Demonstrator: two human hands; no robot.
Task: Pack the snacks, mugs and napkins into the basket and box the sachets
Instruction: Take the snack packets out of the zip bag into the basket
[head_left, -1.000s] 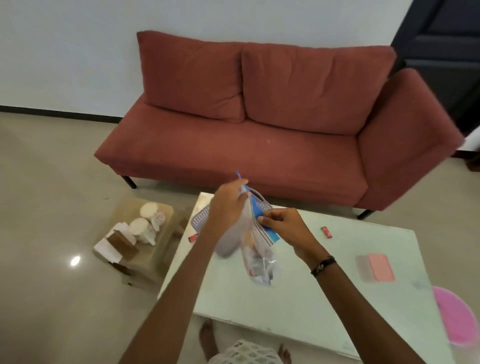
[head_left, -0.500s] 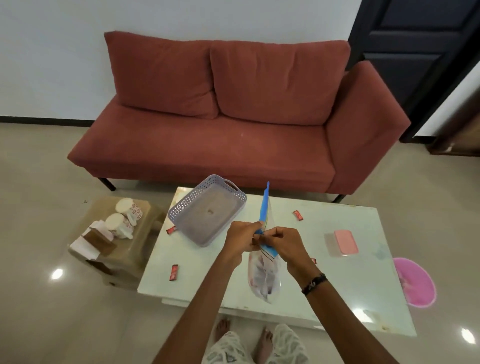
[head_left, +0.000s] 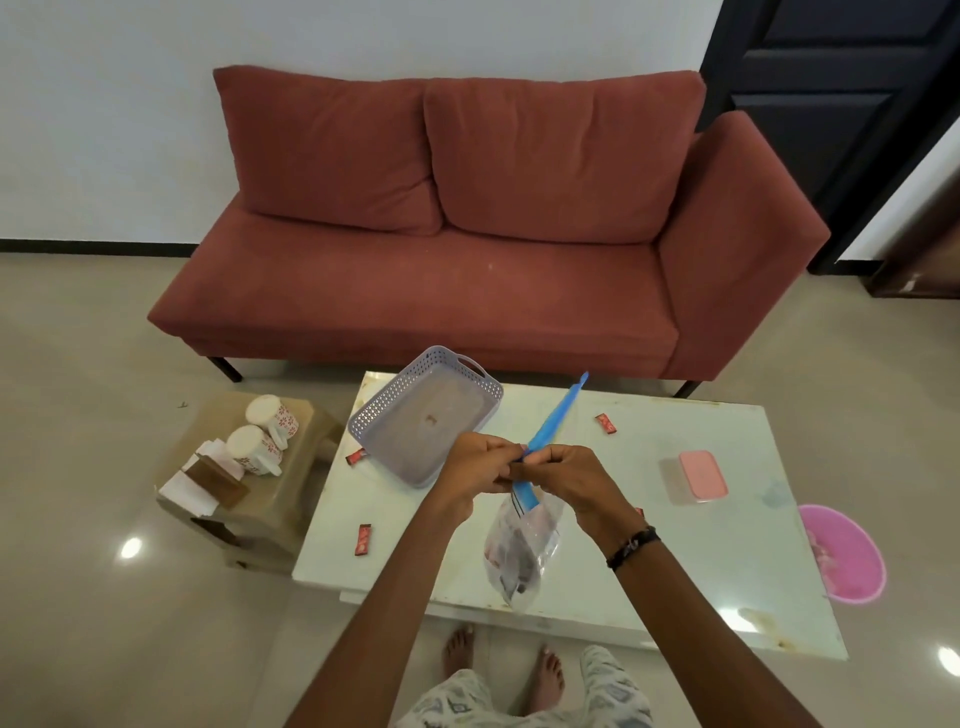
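Over the white table (head_left: 685, 561) I hold a clear zip bag of snacks (head_left: 522, 551) with a blue seal strip. My left hand (head_left: 475, 465) and my right hand (head_left: 569, 475) both pinch the strip at the bag's top, close together. The empty grey basket (head_left: 374, 421) lies at the table's far left corner. Red sachets lie scattered: one (head_left: 605, 422) beyond the bag, one (head_left: 357, 457) left of the basket, one (head_left: 363, 539) near the front left. The pink-lidded box (head_left: 701, 474) sits at the right. Two white mugs (head_left: 265, 434) and napkins (head_left: 187, 488) rest on a low stool.
A red sofa (head_left: 467, 270) stands behind the table. The brown stool (head_left: 280, 499) is left of the table on the floor. A pink tub (head_left: 847, 556) sits on the floor at the right. My bare feet (head_left: 504, 665) are under the table's near edge.
The view has swung down and back, bringing the basket and table into sight. My hands came together on the bag's blue strip, which now sticks up and away to the right.
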